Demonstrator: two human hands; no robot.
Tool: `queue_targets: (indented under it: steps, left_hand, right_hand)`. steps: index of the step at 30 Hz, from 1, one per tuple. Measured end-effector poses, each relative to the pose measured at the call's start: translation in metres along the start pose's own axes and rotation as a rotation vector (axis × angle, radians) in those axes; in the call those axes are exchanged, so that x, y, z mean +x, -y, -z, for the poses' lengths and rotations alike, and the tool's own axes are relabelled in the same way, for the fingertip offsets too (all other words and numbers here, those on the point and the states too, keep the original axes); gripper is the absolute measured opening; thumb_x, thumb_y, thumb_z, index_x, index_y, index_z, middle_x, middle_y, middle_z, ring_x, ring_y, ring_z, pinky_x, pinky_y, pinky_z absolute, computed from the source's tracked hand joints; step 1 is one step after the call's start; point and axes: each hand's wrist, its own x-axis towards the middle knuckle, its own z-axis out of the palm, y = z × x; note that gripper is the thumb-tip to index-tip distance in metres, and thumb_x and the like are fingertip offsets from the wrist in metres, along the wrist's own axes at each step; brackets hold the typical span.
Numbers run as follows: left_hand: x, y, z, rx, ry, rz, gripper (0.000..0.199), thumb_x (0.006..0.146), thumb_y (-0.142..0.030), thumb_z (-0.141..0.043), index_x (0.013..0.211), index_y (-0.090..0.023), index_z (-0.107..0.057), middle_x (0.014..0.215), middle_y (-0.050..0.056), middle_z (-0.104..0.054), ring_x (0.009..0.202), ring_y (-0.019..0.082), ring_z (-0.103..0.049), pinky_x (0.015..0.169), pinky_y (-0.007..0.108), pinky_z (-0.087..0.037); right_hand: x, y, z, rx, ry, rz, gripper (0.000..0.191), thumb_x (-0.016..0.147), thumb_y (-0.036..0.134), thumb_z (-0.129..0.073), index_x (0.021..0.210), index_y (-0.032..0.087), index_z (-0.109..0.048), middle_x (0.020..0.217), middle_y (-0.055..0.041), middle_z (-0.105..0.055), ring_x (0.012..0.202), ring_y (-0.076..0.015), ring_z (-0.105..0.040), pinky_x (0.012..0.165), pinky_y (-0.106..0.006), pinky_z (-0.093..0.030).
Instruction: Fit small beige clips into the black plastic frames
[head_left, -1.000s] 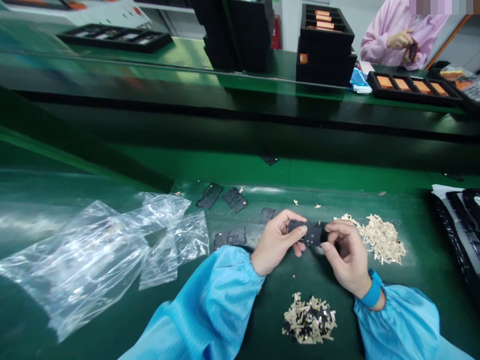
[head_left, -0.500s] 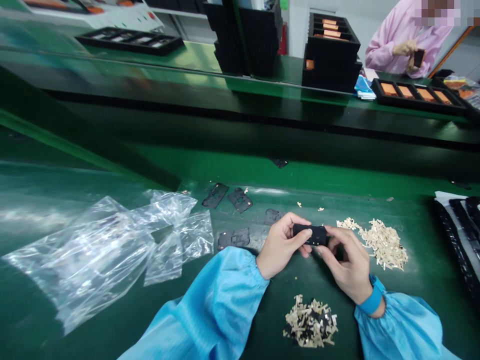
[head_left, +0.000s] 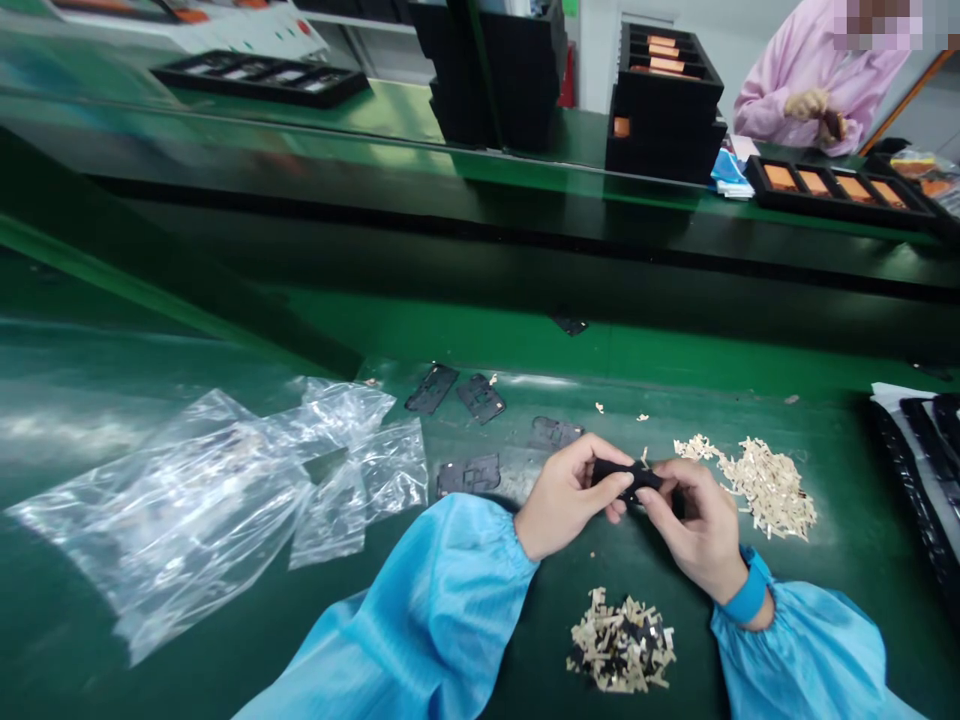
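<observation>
Between both hands, above the green bench, is a small black plastic part [head_left: 616,474], tilted so that mostly its edge shows. My left hand [head_left: 574,492] is closed on its left end, thumb in front. My right hand [head_left: 696,520] pinches its right end; some of those fingertips are hidden. A tiny pale piece [head_left: 645,456] stands up at the part's upper edge. Right of my right hand lies a heap of small cream-coloured pieces [head_left: 769,490]. Below the hands is a mixed pile of pale and dark bits [head_left: 622,643]. Flat black plastic parts [head_left: 469,475] lie left of my left hand.
Clear plastic bags [head_left: 202,510] cover the bench's left side. Black packaging [head_left: 919,470] sits at the right edge. Behind a dark bar stand stacked black trays [head_left: 664,110] and a tray with orange pieces [head_left: 840,190]. A person in a pink sleeve [head_left: 780,100] works there.
The black part has been tipped from showing its broad face to showing its edge, and a pale piece now sticks up from it. Both hands stay nearly in place.
</observation>
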Motion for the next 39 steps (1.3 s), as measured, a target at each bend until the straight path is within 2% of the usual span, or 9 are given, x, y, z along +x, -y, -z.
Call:
queue_targets:
  steps: [5, 10, 12, 15, 19, 22, 27, 34, 39]
  left_hand:
    - [0.002, -0.002, 0.0, 0.009, 0.012, 0.0, 0.04, 0.076, -0.045, -0.082, 0.09, -0.014, -0.061, 0.06, -0.003, -0.064, 0.047, 0.009, -0.062, 0.05, 0.02, -0.051]
    - [0.003, -0.003, 0.001, 0.024, -0.03, 0.011, 0.041, 0.078, -0.046, -0.081, 0.092, -0.015, -0.058, 0.06, -0.003, -0.065, 0.046, 0.01, -0.062, 0.049, 0.02, -0.051]
    - [0.003, -0.002, 0.001, 0.022, -0.038, 0.015, 0.041, 0.078, -0.046, -0.081, 0.093, -0.015, -0.058, 0.059, -0.003, -0.066, 0.046, 0.01, -0.062, 0.049, 0.02, -0.05]
    - [0.002, -0.001, 0.001, 0.029, -0.039, 0.01, 0.041, 0.077, -0.047, -0.081, 0.092, -0.016, -0.059, 0.059, -0.003, -0.065, 0.046, 0.011, -0.062, 0.048, 0.021, -0.05]
    - [0.001, -0.002, 0.0, 0.034, -0.039, 0.004, 0.041, 0.077, -0.047, -0.081, 0.092, -0.015, -0.06, 0.061, -0.003, -0.065, 0.047, 0.01, -0.062, 0.05, 0.021, -0.051]
    - [0.001, -0.002, -0.001, 0.022, -0.054, 0.004, 0.042, 0.076, -0.047, -0.082, 0.092, -0.015, -0.06, 0.061, -0.003, -0.064, 0.047, 0.01, -0.063, 0.051, 0.021, -0.052]
    - [0.001, 0.0, -0.001, 0.02, -0.068, -0.006, 0.043, 0.076, -0.047, -0.083, 0.091, -0.015, -0.06, 0.062, -0.004, -0.063, 0.048, 0.01, -0.063, 0.05, 0.021, -0.052]
    - [0.001, 0.003, -0.001, 0.064, -0.077, -0.035, 0.038, 0.078, -0.045, -0.081, 0.092, -0.015, -0.063, 0.064, -0.003, -0.064, 0.049, 0.009, -0.063, 0.054, 0.022, -0.053]
    - [0.003, 0.0, 0.001, 0.083, -0.039, 0.0, 0.036, 0.08, -0.043, -0.079, 0.095, -0.014, -0.063, 0.063, -0.002, -0.065, 0.049, 0.011, -0.063, 0.052, 0.022, -0.053]
  right_hand:
    - [0.002, 0.001, 0.0, -0.001, 0.047, -0.008, 0.016, 0.094, 0.017, -0.067, 0.108, 0.023, -0.066, 0.075, 0.0019, -0.062, 0.058, -0.012, -0.057, 0.055, -0.024, -0.051]
    - [-0.003, -0.001, -0.003, 0.054, -0.031, -0.096, 0.033, 0.094, 0.02, -0.066, 0.127, 0.022, -0.061, 0.082, -0.002, -0.067, 0.061, -0.014, -0.06, 0.057, -0.028, -0.054]
    - [-0.004, -0.002, -0.004, 0.069, -0.068, -0.106, 0.028, 0.093, 0.02, -0.068, 0.121, 0.022, -0.062, 0.077, -0.0003, -0.065, 0.059, -0.0141, -0.06, 0.056, -0.027, -0.053]
    - [-0.003, -0.002, -0.004, 0.062, -0.032, -0.109, 0.017, 0.092, 0.02, -0.069, 0.109, 0.022, -0.066, 0.071, 0.0015, -0.062, 0.059, -0.0142, -0.06, 0.056, -0.027, -0.052]
    - [-0.002, -0.003, -0.003, 0.113, 0.02, -0.155, 0.019, 0.093, 0.021, -0.067, 0.113, 0.022, -0.067, 0.071, 0.0019, -0.062, 0.059, -0.0136, -0.059, 0.054, -0.026, -0.051]
    - [-0.004, -0.004, -0.005, 0.141, -0.033, -0.162, 0.028, 0.093, 0.02, -0.068, 0.12, 0.022, -0.062, 0.073, 0.0021, -0.063, 0.058, -0.0133, -0.059, 0.054, -0.026, -0.051]
    - [-0.009, -0.006, -0.006, 0.091, -0.091, -0.142, 0.015, 0.092, 0.021, -0.07, 0.105, 0.022, -0.064, 0.068, 0.0028, -0.061, 0.058, -0.0138, -0.06, 0.056, -0.027, -0.051]
    - [-0.003, -0.006, -0.005, 0.133, -0.022, -0.224, 0.013, 0.094, 0.028, -0.068, 0.104, 0.021, -0.065, 0.073, -0.0004, -0.066, 0.061, -0.0149, -0.063, 0.056, -0.027, -0.052]
    - [0.004, -0.004, 0.0, 0.188, 0.092, -0.303, 0.024, 0.093, 0.031, -0.068, 0.114, 0.02, -0.066, 0.07, 0.0026, -0.061, 0.057, -0.0129, -0.056, 0.054, -0.025, -0.047]
